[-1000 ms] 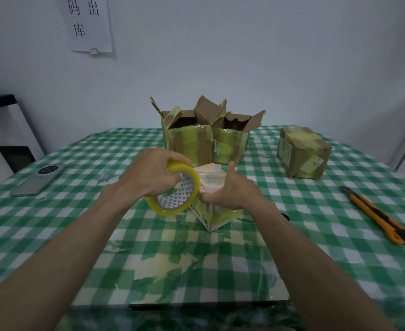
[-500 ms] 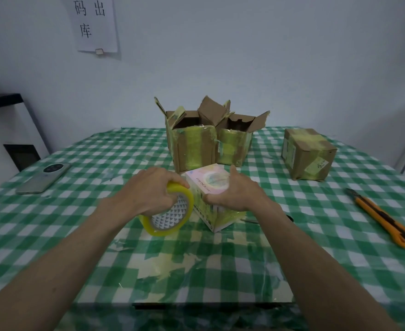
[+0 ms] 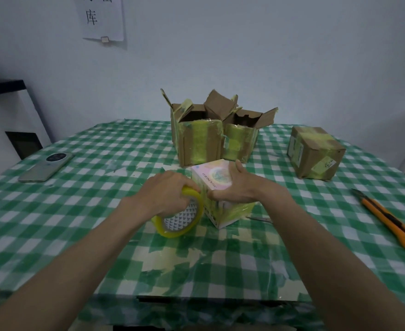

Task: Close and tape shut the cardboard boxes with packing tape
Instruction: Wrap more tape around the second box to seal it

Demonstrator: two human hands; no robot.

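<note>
Just before the two open brown cardboard boxes (image 3: 217, 137), the right hand (image 3: 238, 187) presses flat on the small pastel printed box (image 3: 217, 194), steadying it while the left hand (image 3: 170, 194) grips the yellow tape roll (image 3: 180, 217) beside it, likely to wrap tape.

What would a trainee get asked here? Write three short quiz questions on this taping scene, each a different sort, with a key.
1. True or false: the left hand grips the yellow tape roll.
2. Which item lies on the tablecloth at the far right?
A. phone
B. orange utility knife
C. marker
3. Fill in: of the three brown boxes, only the ___ one has its flaps closed.

Key
1. True; the fingers curl over the roll beside the pastel box, which the right hand steadies.
2. B, the orange utility knife; the phone lies at the left.
3. Right: the taped box is closed, the two open boxes are not.
</note>
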